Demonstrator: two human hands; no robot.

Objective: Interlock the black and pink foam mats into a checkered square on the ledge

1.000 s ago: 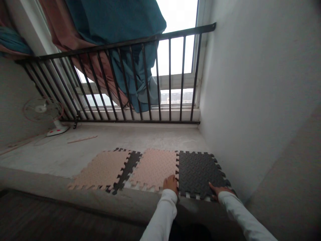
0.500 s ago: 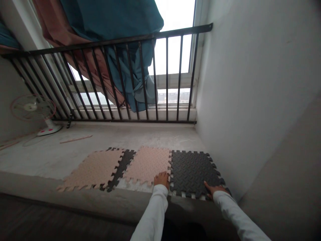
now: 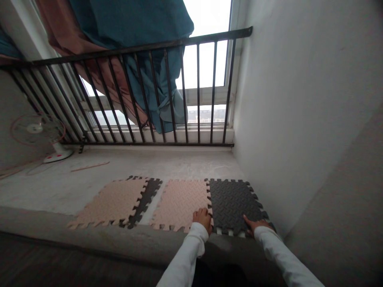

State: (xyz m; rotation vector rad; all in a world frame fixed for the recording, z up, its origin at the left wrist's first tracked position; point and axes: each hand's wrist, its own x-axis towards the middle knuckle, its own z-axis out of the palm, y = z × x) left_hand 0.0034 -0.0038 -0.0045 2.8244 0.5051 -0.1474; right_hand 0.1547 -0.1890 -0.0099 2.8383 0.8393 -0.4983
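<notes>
Now that the pink tile (image 3: pixel 179 201) has slid against the black tile (image 3: pixel 231 201) at its three o'clock, my left hand (image 3: pixel 202 217) presses their seam, loosely curled, grasping nothing; my right hand (image 3: pixel 254 224) lies flat and released on the black tile.

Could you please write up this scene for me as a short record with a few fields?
Place: concrete floor beside a black railing and a window
Left hand: on the seam between the middle pink mat and the right black mat
Right hand: flat on the right black mat, near its front right corner
Other mats: left pink mat touching a second black mat
Background: fan at far left; teal curtain at the railing
</notes>
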